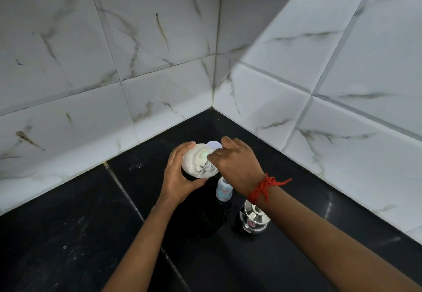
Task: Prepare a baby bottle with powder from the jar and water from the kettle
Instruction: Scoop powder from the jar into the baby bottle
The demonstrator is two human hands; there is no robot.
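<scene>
My left hand (180, 177) is wrapped around a clear jar (196, 161) of white powder and holds it tilted above the black counter, mouth toward the right. My right hand (235, 163) is pinched at the jar's mouth, fingers closed on what looks like a shiny spoon (207, 166) dipped into the powder. Just below, a small clear baby bottle (223, 190) stands upright without a cap, partly hidden by my right wrist. A steel kettle (253, 219) with a shiny lid sits to its right, under my right forearm.
A pale round lid (214, 145) shows behind the jar's mouth. The black stone counter (80, 234) runs into a corner of white marble-patterned tiled walls (159, 63) on the far and right sides. A red thread is tied round my right wrist.
</scene>
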